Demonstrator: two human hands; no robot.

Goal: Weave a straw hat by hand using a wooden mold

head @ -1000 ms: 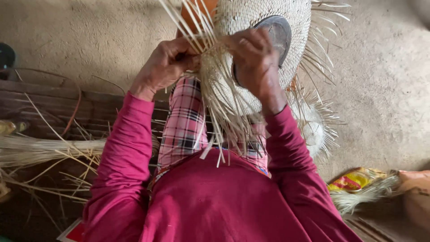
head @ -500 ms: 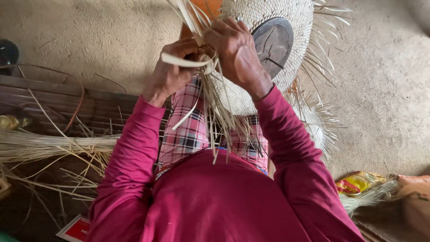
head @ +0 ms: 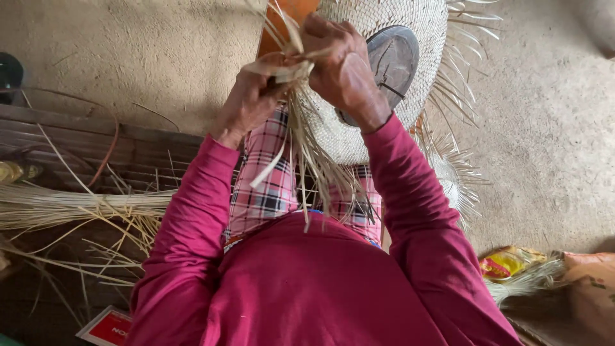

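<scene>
A half-woven straw hat (head: pixel 410 25) rests on my lap, its loose strands fanning out around the rim. A dark round block (head: pixel 394 64) lies on its crown. My left hand (head: pixel 246 102) pinches a bunch of pale straw strands (head: pixel 285 64) at the hat's near edge. My right hand (head: pixel 343 67) is closed on the same strands just beside it, the two hands touching. More strands (head: pixel 320 166) hang down over my checked pink skirt (head: pixel 269 186). I wear magenta sleeves.
A bundle of long dry straw (head: pixel 70 208) lies on a dark wooden slatted bench (head: pixel 83 138) at the left. A second small woven piece (head: pixel 451 182) sits under the hat. A yellow packet (head: pixel 509 263) and a sack (head: pixel 592 288) lie at the lower right on the earthen floor.
Both hands have come together at the hat's near edge. The right hand slid left off the crown, uncovering the dark block. The strands are now gathered between the hands.
</scene>
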